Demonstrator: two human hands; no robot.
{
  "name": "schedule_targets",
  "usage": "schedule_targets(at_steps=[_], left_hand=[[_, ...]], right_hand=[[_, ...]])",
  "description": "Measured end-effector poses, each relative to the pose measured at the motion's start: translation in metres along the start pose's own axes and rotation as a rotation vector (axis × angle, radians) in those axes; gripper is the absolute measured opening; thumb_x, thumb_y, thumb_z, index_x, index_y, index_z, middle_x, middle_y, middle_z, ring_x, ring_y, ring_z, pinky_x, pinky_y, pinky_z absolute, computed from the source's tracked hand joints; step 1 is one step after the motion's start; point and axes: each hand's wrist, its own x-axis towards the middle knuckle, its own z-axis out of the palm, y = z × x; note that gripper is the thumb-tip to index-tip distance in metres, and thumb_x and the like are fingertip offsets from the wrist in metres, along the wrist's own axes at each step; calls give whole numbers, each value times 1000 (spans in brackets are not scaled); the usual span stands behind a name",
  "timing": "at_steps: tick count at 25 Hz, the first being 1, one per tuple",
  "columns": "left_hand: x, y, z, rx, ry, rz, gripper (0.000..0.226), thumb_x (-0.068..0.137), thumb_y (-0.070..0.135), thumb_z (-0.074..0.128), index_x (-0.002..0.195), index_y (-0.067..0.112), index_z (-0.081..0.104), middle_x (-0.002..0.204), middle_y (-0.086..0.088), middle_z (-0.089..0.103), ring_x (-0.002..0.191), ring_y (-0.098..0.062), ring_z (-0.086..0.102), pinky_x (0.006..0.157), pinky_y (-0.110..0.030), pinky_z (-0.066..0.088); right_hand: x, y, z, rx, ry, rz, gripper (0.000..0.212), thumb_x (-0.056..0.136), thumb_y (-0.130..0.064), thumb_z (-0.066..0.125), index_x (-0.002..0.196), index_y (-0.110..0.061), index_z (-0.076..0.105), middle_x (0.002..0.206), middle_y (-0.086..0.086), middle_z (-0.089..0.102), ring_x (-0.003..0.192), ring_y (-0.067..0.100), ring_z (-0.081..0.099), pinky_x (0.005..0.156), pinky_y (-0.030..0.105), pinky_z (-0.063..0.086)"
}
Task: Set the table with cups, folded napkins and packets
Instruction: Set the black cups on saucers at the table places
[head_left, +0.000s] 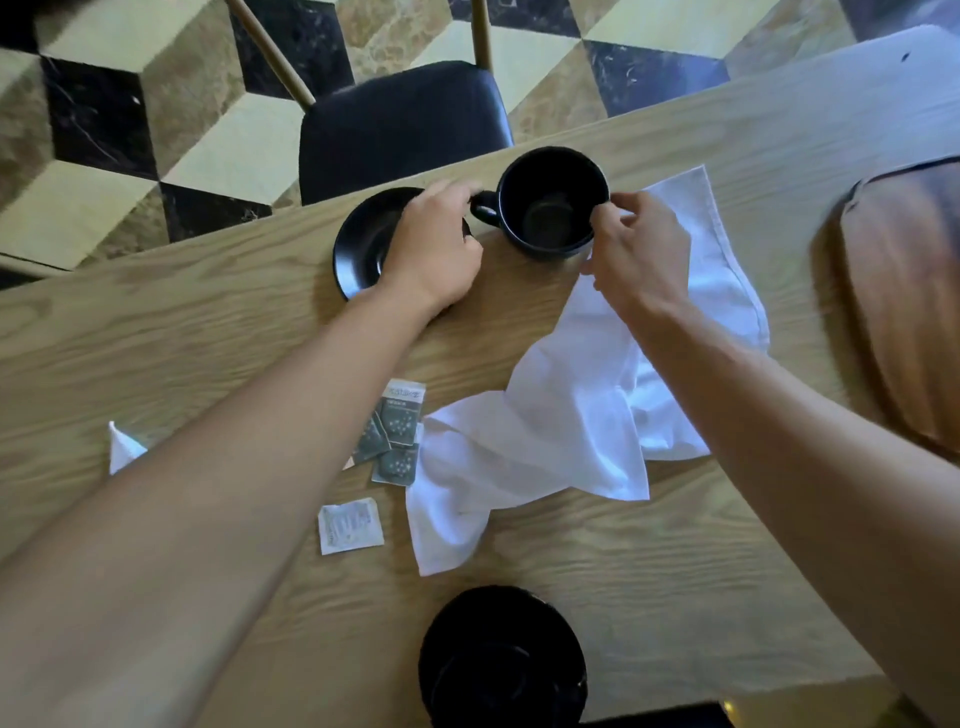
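A black cup (550, 208) stands near the table's far edge. My right hand (641, 249) pinches its right rim. My left hand (431, 244) lies over a black saucer (358, 244) just left of the cup, fingers closed on the saucer's edge next to the cup's handle. A crumpled white napkin (576, 410) sprawls unfolded under my right forearm. Grey packets (395, 431) lie in a small pile left of the napkin, and a white packet (350, 525) lies nearer me. A second black cup on a saucer (501, 660) sits at the near edge.
The wooden table (208, 338) runs across the view. A dark chair (405, 124) stands beyond the far edge on a patterned tile floor. A brown wooden board (904, 312) lies at the right. A white napkin corner (122, 447) peeks out beside my left forearm.
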Motion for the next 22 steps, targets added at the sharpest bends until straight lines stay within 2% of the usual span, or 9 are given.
schedule_targets(at_steps=[3,5,7,10,14,18,22], left_hand=[[15,-9,6,-72,35,-33,45,86,2,57,127,17,67,114,-3,72,101,-18,65,97,-27,48],[20,-12,9,-98,56,-17,32,89,10,63,119,19,72,107,3,73,88,-10,64,91,-27,51],[21,-11,8,-132,66,-8,24,90,15,68,112,21,75,101,6,73,82,-9,64,84,-24,52],[20,-9,0,-181,97,27,22,89,15,70,109,20,76,100,4,73,83,-11,67,83,-23,52],[11,-22,-27,-199,192,55,20,88,15,73,107,20,76,97,6,74,87,-8,69,84,-25,55],[-12,-64,-55,-203,224,-32,23,87,16,76,109,21,76,95,9,74,86,-2,69,82,-11,51],[-38,-106,-66,-179,247,-115,25,85,12,77,110,17,77,95,14,70,81,2,65,75,2,42]], right_hand=[[10,7,7,-10,-38,-59,29,87,-19,39,85,0,60,72,16,66,79,35,72,77,54,57],[12,10,8,21,-46,-81,28,88,-18,37,82,2,57,61,11,64,65,26,73,74,50,59],[10,8,6,32,-43,-84,28,89,-16,37,80,2,56,60,13,65,59,21,73,70,46,60],[7,-4,3,30,-12,-82,27,88,-15,37,77,3,54,61,18,69,57,23,73,64,34,58],[5,-35,6,31,-49,-197,30,86,-18,38,81,-3,64,54,8,69,60,23,73,66,37,60],[-11,-60,40,-51,-164,-303,27,88,-16,40,80,-4,62,58,6,70,64,24,73,71,43,59],[-32,-65,81,-91,-261,-308,27,90,-16,39,80,-5,62,57,6,70,58,18,73,63,33,59]])
